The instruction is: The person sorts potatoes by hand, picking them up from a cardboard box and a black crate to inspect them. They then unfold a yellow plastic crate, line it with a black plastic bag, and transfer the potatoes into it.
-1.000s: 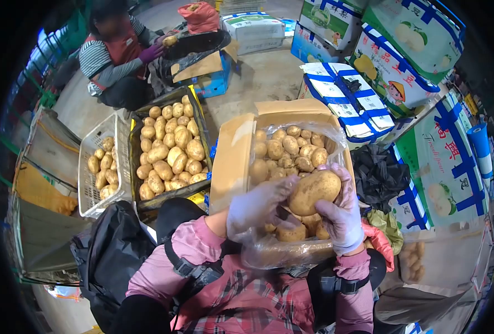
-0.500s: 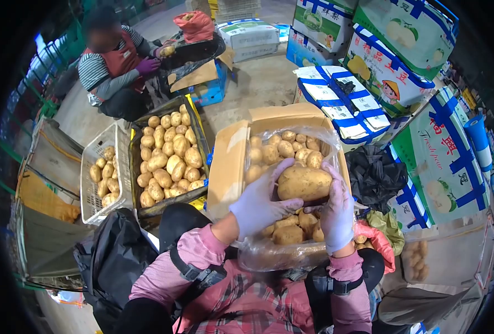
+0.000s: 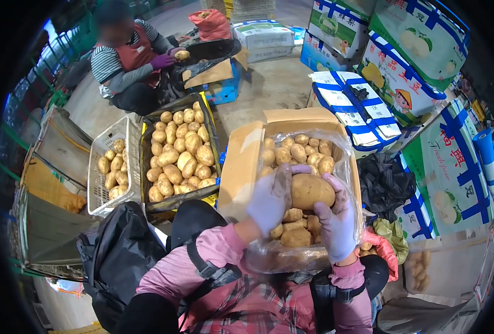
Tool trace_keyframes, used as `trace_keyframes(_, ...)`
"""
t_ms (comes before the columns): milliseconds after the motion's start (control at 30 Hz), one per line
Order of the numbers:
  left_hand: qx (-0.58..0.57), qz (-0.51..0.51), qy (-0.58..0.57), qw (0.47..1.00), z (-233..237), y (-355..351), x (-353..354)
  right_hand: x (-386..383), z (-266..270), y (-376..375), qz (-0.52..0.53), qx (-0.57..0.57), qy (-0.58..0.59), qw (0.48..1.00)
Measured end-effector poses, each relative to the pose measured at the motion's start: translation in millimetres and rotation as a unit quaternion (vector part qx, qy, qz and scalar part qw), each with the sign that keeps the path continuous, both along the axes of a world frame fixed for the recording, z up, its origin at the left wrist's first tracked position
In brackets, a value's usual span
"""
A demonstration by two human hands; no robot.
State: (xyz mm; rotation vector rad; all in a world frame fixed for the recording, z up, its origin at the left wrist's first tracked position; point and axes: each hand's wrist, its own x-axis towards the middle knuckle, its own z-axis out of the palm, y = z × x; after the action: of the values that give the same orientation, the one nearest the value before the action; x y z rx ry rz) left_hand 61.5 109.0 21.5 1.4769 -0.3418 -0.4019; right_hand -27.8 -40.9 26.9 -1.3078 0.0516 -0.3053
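Note:
A large potato (image 3: pixel 312 191) is held over the open cardboard box (image 3: pixel 238 167) in front of me. My right hand (image 3: pixel 339 220), in a pale purple glove, grips it from the right with the thumb in front. From the left, my left hand (image 3: pixel 270 199), gloved alike with dirt-darkened fingers, closes against its side and upper edge. Clear plastic lines the box, and several smaller potatoes (image 3: pixel 298 152) lie at its far end. More potatoes (image 3: pixel 296 237) lie below my hands at the near end.
To the left stand a black-lined crate of potatoes (image 3: pixel 181 153) and a white plastic basket (image 3: pixel 98 186). Black plastic bags (image 3: pixel 385 183) and stacked taped cartons (image 3: pixel 405 83) are on the right. A co-worker (image 3: pixel 126 61) crouches at the back left, holding a potato.
The potato has turned between my hands, and my right thumb now crosses its front. My left fingers have shifted upward along its side. The whole view has swung slightly left.

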Motion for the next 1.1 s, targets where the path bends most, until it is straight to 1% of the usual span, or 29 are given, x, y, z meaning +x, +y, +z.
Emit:
trace_keyframes(67, -0.040, -0.015, 0.122, 0.992, 5.9, -0.5, 9.2, 0.5, -1.3, -2.7, -0.014, -0.051, -0.053, 0.997)
trace_keyframes(100, -0.047, -0.042, 0.185, 0.981, 9.1, 0.7, 9.7, 1.0, -1.4, -4.6, -0.021, -0.077, -0.080, 0.994)
trace_keyframes(133, -0.052, -0.070, 0.248, 0.965, 14.6, 3.9, 8.8, 0.8, -1.2, -7.0, -0.018, -0.077, -0.078, 0.994)
trace_keyframes(167, -0.057, -0.096, 0.310, 0.944, 29.7, 8.4, 6.6, -0.1, -0.5, -9.6, -0.016, -0.077, -0.075, 0.994)
trace_keyframes(200, -0.007, -0.210, 0.301, 0.930, 49.5, 19.5, 8.6, -0.6, 0.5, -11.0, -0.013, -0.077, -0.072, 0.994)
trace_keyframes(300, -0.121, -0.214, 0.198, 0.949, 27.4, 12.4, 1.5, -1.3, 8.7, -9.9, -0.015, -0.087, -0.035, 0.995)
trace_keyframes(400, -0.141, -0.237, 0.187, 0.943, 16.3, 12.8, 2.8, -2.4, 3.9, -14.3, -0.047, -0.214, -0.036, 0.975)
trace_keyframes(500, -0.156, -0.246, 0.236, 0.927, 21.5, 14.5, 6.2, -2.4, 11.3, -14.0, -0.095, -0.267, -0.021, 0.959)
trace_keyframes(600, -0.089, -0.253, 0.181, 0.946, 35.1, 9.1, -0.7, -1.3, 12.6, -15.7, -0.125, -0.247, -0.016, 0.961)
trace_keyframes(700, -0.104, -0.248, 0.172, 0.948, 30.1, 10.6, -2.4, 1.4, 4.6, -16.3, -0.119, -0.158, -0.004, 0.980)
trace_keyframes(767, -0.100, -0.279, 0.136, 0.945, 19.2, 1.1, -3.5, -4.1, 9.9, -10.2, -0.206, -0.337, -0.036, 0.918)
trace_keyframes(800, -0.091, -0.275, 0.112, 0.951, 12.2, 2.4, 0.2, -0.3, 11.6, 2.4, -0.232, -0.411, -0.065, 0.879)
trace_keyframes(833, -0.089, -0.283, 0.143, 0.944, -7.7, -0.4, 3.0, -3.4, 6.7, -0.7, -0.204, -0.370, -0.001, 0.906)
trace_keyframes(867, -0.014, -0.294, 0.159, 0.942, 10.1, 0.4, 0.8, -1.2, -0.7, -9.8, -0.182, -0.414, -0.013, 0.892)
trace_keyframes(900, -0.039, -0.261, 0.174, 0.949, 5.6, -0.1, -7.0, 1.7, -14.4, -25.5, -0.154, -0.495, 0.000, 0.855)
trace_keyframes(933, -0.028, -0.264, 0.184, 0.946, 10.8, 2.7, -7.9, 3.2, -33.0, -34.7, -0.153, -0.427, 0.010, 0.891)
trace_keyframes(967, -0.050, -0.278, 0.214, 0.935, 22.1, 8.4, -9.5, 7.1, -26.3, -28.7, -0.150, -0.188, 0.078, 0.968)
trace_keyframes(1000, -0.053, -0.289, 0.191, 0.936, 25.5, 11.4, -4.5, 7.7, -5.2, -18.1, -0.151, -0.104, 0.134, 0.974)
trace_keyframes(1033, -0.059, -0.302, 0.172, 0.936, 29.0, 15.5, -0.5, 7.8, -4.6, -14.6, -0.130, 0.026, 0.136, 0.982)
trace_keyframes(1100, -0.129, -0.256, 0.165, 0.944, 44.5, 39.3, 9.7, 8.3, -10.1, 4.7, -0.106, 0.120, 0.148, 0.976)
